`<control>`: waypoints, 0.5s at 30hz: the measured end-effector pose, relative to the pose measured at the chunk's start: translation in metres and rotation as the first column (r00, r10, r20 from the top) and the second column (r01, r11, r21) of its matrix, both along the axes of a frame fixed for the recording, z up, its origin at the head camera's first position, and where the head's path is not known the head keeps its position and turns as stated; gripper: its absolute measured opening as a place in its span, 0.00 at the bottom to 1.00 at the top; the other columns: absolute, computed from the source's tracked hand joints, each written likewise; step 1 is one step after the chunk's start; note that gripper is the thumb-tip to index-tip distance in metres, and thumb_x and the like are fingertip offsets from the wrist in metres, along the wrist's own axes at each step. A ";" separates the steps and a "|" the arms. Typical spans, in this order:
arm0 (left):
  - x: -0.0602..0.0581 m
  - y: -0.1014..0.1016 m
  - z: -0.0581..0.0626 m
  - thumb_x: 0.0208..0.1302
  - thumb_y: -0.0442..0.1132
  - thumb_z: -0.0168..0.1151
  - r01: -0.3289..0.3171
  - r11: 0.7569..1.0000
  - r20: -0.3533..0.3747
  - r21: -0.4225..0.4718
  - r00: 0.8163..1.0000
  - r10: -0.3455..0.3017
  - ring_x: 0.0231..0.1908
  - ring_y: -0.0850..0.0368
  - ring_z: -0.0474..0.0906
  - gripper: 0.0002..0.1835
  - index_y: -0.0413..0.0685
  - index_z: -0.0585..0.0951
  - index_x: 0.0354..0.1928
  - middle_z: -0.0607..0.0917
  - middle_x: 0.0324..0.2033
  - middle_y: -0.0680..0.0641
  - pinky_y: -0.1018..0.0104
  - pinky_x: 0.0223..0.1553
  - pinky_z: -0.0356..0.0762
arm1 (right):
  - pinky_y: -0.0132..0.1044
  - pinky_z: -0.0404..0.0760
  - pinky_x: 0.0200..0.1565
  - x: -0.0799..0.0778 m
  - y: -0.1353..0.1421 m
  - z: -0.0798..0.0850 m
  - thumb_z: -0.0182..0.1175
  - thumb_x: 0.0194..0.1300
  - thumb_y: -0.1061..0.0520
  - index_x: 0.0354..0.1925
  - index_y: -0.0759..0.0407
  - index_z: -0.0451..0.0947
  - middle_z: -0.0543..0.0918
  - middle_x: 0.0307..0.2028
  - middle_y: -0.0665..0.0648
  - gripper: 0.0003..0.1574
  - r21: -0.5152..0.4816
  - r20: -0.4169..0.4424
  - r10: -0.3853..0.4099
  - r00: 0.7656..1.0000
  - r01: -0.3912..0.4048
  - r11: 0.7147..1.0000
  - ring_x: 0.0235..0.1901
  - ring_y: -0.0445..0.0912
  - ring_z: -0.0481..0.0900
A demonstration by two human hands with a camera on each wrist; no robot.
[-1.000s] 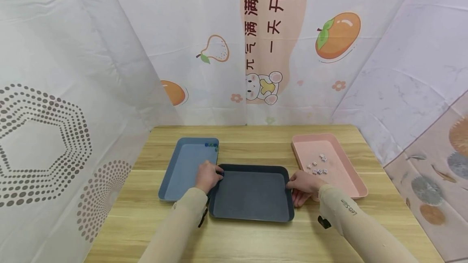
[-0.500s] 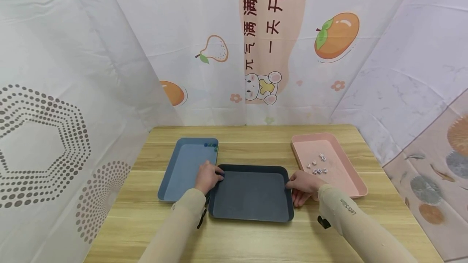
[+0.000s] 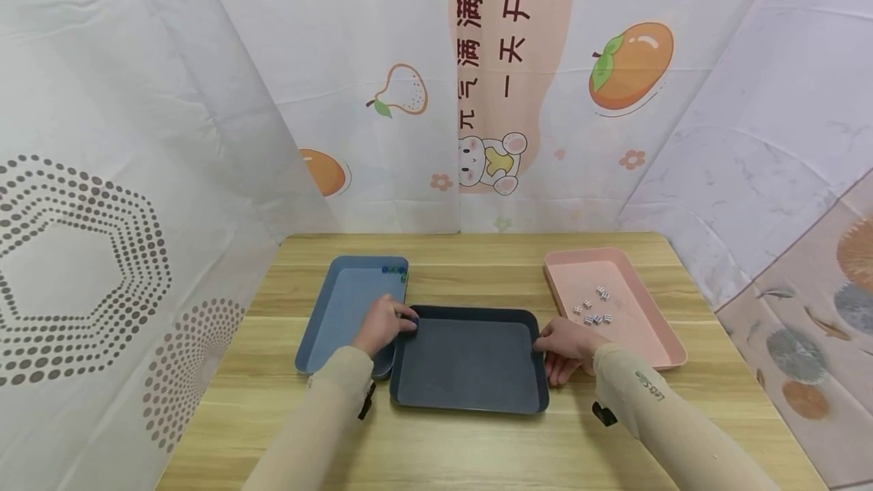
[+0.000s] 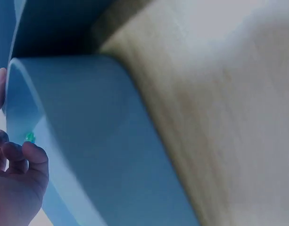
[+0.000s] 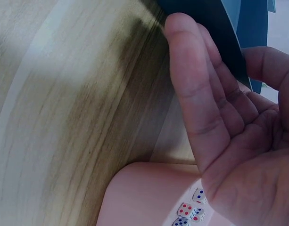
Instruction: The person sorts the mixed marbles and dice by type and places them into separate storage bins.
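Note:
A dark grey tray (image 3: 470, 366) lies in the middle of the table. My left hand (image 3: 380, 324) reaches over its left rim near the far corner, fingers bent. At those fingertips shows a small dark blue bead (image 3: 414, 322), partly covered; the left wrist view hides it. My right hand (image 3: 569, 341) pinches the tray's right rim, thumb inside and fingers along the outer wall (image 5: 212, 35). Left of the dark tray stands a blue tray (image 3: 341, 317), with several blue and green beads (image 3: 394, 270) in its far right corner.
To the right, a pink tray (image 3: 648, 332) holds several white dice (image 3: 597, 319). All three trays stand on a wood-grain table (image 3: 470, 453). Printed curtains (image 3: 382, 203) enclose its back and sides.
My left wrist and forearm have shifted a little left, and the fingers now stretch more toward the tray's corner. The right hand and the trays have stayed put.

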State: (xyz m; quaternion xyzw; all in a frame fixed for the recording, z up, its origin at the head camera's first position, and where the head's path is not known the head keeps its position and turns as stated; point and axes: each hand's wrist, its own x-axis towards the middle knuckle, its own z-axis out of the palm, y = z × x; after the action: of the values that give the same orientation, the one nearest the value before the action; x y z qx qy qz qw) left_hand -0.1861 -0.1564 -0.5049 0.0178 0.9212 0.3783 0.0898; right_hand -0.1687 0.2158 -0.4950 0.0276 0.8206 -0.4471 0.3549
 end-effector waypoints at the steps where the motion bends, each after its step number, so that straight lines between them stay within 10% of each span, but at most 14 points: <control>1: 0.000 0.000 0.002 0.62 0.34 0.74 -0.004 1.000 0.002 0.015 1.000 0.004 0.40 0.50 0.77 0.07 0.48 0.92 0.42 0.78 0.42 0.44 0.56 0.39 0.82 | 0.41 0.86 0.21 0.000 0.000 0.000 0.58 0.72 0.58 0.35 0.69 0.81 0.85 0.21 0.62 0.14 0.001 0.000 0.000 1.000 0.000 1.000 0.15 0.47 0.84; 15: -0.016 -0.034 0.015 0.63 0.34 0.73 -0.055 0.998 -0.099 0.026 0.993 0.057 0.36 0.50 0.73 0.09 0.44 0.91 0.45 0.80 0.41 0.44 0.59 0.34 0.76 | 0.39 0.85 0.20 0.000 0.000 0.001 0.58 0.72 0.58 0.35 0.69 0.81 0.85 0.20 0.63 0.15 0.011 0.008 -0.005 1.000 0.005 1.000 0.14 0.46 0.83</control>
State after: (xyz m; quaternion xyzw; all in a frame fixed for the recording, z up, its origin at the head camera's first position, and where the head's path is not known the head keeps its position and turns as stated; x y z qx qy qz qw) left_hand -0.2022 -0.1903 -0.4904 0.0120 0.9203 0.3897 0.0327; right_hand -0.1689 0.2156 -0.4943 0.0332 0.8216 -0.4434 0.3567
